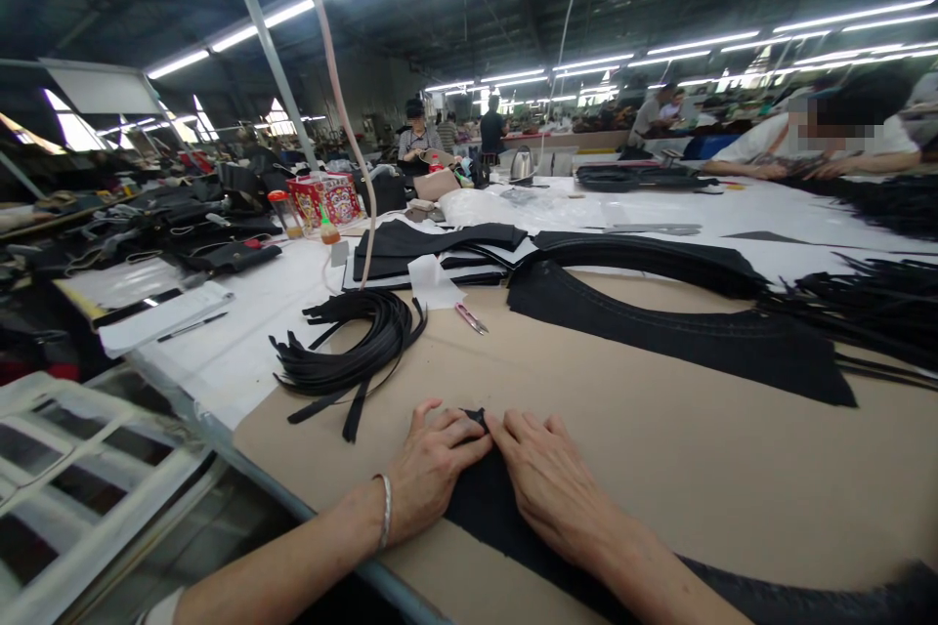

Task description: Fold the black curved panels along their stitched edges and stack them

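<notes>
A long black piece of material lies on the tan sheet and curves off to the lower right. At its far end both hands press on a small folded black tip. My left hand, with a silver bangle at the wrist, pinches the tip from the left. My right hand bears on the same end from the right, its fingers pressed together. Beyond the hands lie small pink-handled snips and a curled bundle of black strips.
Stacked curved black pieces lie across the table's middle. A notebook and pen are at left, near a glue bottle. A white plastic crate stands beside the table edge. A person works at the far right.
</notes>
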`<state>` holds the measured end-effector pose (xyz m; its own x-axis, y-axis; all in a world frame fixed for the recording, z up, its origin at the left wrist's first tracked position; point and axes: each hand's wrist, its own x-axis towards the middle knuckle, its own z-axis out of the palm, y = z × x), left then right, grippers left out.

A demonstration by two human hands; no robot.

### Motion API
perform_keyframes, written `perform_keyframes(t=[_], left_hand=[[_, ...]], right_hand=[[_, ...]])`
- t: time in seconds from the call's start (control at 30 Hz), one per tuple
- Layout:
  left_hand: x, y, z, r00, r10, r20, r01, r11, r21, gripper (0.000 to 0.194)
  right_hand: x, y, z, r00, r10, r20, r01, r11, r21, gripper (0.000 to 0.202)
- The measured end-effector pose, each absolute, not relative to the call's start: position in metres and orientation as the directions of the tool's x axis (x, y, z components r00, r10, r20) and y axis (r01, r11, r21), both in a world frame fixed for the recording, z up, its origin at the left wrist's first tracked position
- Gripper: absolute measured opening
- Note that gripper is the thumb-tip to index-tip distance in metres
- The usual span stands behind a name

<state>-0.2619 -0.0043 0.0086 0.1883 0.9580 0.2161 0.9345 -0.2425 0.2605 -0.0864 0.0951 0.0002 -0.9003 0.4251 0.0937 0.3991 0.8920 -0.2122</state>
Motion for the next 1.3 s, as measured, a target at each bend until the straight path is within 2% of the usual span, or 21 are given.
perform_keyframes(t=[0.17, 0.37, 0.53, 0.7, 0.83, 0.97, 1.1, 1.3], left_hand=[[-0.262, -0.005, 0.008, 0.187, 0.959, 0.212, 0.935, -0.24, 0.261, 0.047], [-0.262, -0.005, 0.007, 0.199, 0.948, 0.249, 0.926, -0.265, 0.268, 0.046], [-0.262, -0.005, 0.006, 0.196, 0.95, 0.241, 0.935, -0.256, 0.247, 0.046], [-0.26, -0.006, 0.011, 0.206, 0.951, 0.232, 0.945, -0.255, 0.206, 0.048], [-0.259, -0.005, 0.015, 0.203, 0.946, 0.251, 0.95, -0.252, 0.182, 0.05], [-0.254, -0.001, 0.024, 0.157, 0.952, 0.262, 0.947, -0.22, 0.234, 0.049], [-0.238, 0.007, 0.038, 0.084, 0.958, 0.275, 0.949, -0.161, 0.27, 0.034], [-0.213, 0.025, 0.043, 0.207, 0.969, 0.133, 0.909, -0.241, 0.339, 0.03]], right_hand=[[-0.09, 0.094, -0.002, -0.894, 0.435, 0.108, 0.408, 0.889, -0.21, 0.05], [-0.106, 0.085, 0.009, -0.853, 0.517, 0.073, 0.486, 0.837, -0.253, 0.049], [-0.108, 0.098, 0.027, -0.843, 0.538, 0.008, 0.503, 0.794, -0.342, 0.049], [-0.066, 0.111, 0.034, -0.804, 0.594, 0.009, 0.52, 0.712, -0.472, 0.05], [-0.039, 0.093, 0.032, -0.802, 0.597, -0.005, 0.525, 0.701, -0.483, 0.045], [-0.039, 0.08, 0.031, -0.779, 0.626, 0.032, 0.544, 0.701, -0.462, 0.037], [-0.045, 0.083, 0.034, -0.741, 0.671, -0.008, 0.593, 0.649, -0.476, 0.022], [-0.042, 0.089, 0.037, -0.733, 0.678, -0.054, 0.605, 0.614, -0.506, 0.013]])
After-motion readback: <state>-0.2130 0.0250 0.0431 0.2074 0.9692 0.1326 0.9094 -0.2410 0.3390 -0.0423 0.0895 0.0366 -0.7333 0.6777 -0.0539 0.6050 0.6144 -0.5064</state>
